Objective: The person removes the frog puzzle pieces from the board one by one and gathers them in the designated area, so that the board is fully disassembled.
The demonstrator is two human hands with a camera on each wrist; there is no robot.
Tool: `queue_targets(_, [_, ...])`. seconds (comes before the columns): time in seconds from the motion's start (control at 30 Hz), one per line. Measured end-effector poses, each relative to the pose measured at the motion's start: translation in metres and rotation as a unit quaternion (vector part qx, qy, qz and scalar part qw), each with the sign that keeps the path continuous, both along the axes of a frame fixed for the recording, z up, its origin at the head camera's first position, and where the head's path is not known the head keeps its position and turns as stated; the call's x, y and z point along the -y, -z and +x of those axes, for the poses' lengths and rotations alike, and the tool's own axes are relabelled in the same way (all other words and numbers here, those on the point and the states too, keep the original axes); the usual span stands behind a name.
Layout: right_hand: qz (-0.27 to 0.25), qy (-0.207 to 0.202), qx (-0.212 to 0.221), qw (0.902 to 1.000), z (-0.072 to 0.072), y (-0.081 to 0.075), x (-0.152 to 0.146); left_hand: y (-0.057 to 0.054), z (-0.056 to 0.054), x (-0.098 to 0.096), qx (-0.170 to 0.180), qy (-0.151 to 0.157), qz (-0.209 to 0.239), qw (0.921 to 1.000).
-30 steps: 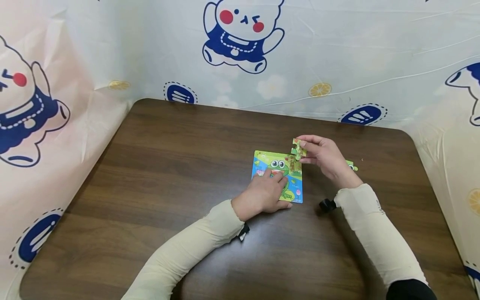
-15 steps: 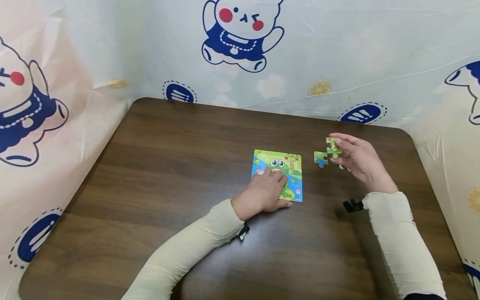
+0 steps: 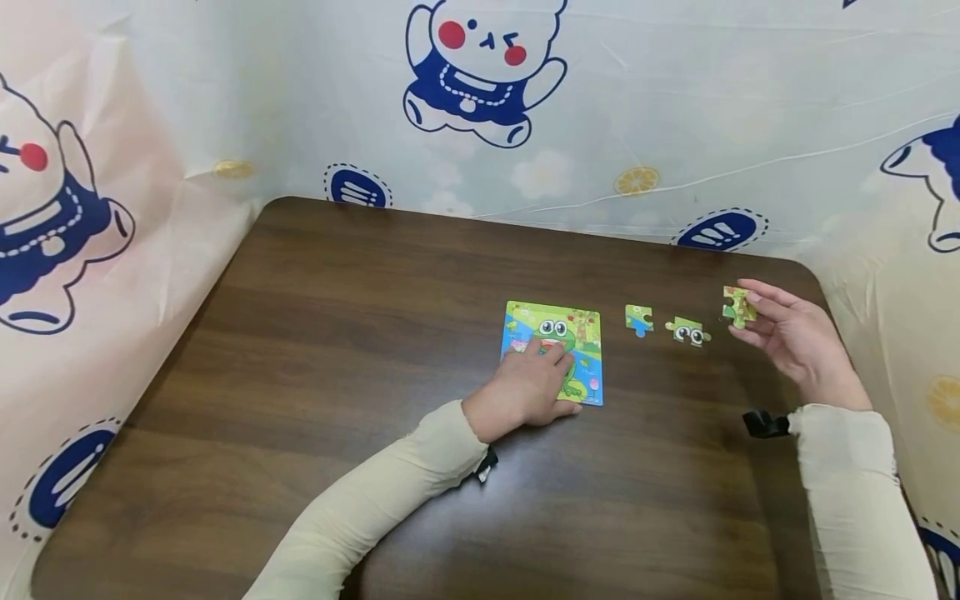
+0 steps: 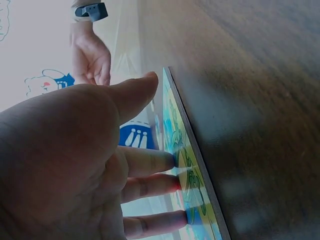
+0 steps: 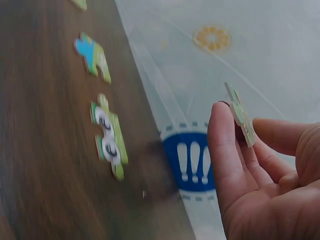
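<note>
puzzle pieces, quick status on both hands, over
Left hand touching frog puzzle. Right hand pinching green piece. Eyes piece and blue-green piece lying between hands.

1) A small screened-off table space; whether inside a home, office or lab, the views cannot tell
2) Creased printed sheeting [image 3: 300, 92] hangs on three sides, with cartoon figures [image 3: 483, 87], orange slices [image 3: 637, 181] and blue badges [image 3: 720, 229]
3) A dark wood-grain table [image 3: 337, 333] with rounded corners fills the enclosure
4) A black wrist-worn device [image 4: 91, 11] suggests a recording setup
</note>
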State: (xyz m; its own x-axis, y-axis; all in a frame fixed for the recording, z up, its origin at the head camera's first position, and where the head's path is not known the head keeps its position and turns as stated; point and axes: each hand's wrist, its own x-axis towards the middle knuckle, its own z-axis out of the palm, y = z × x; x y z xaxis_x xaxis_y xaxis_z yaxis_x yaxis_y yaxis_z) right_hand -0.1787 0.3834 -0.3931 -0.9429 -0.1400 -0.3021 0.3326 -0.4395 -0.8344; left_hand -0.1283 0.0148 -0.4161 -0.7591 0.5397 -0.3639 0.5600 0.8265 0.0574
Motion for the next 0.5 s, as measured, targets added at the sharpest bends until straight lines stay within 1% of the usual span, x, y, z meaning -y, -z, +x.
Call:
queue_targets(0.1, [-0.005,0.002,0.01,0.9999,0.001,0.002,-0.011,0.0,0.0,0.001,0.002,-0.003,0.0,1.0])
queue_targets(0.27, [-0.012,0.006,0.021,0.9997,0.001,0.006,-0.027,-0.001,0.0,0.001,-0.005,0.001,0.002,1.0])
queue_targets(0.5, [-0.006,0.005,0.026,0.9996,0.0,0.009,-0.036,0.0,0.0,0.0,-0.007,0.004,0.003,1.0])
